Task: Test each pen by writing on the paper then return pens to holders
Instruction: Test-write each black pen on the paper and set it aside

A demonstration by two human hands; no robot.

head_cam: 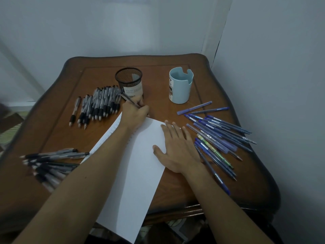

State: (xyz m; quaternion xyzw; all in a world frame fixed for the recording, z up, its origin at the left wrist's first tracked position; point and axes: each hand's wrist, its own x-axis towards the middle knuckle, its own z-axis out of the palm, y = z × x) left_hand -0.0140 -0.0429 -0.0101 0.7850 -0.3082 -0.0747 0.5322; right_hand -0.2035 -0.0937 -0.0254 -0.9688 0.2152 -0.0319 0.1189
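**Pen test at the far corner of the sheet**

- Left hand: fingers curled round a black pen, barrel slanting up and away. The tip is hidden under the hand, so I cannot tell if it touches the sheet.
- Right hand: fingers spread, palm flat on the paper, pinning its right edge.
- Paper lies under both forearms on the table.
- Mesh holder sits just beyond the left hand, blue holder well beyond the right.
- Black pens lie left of the writing hand, blue pens beside the right.

Judgement: press down with the right palm so the sheet can't slide. Make one short stroke on blank paper, then drop the pen in the mesh holder.
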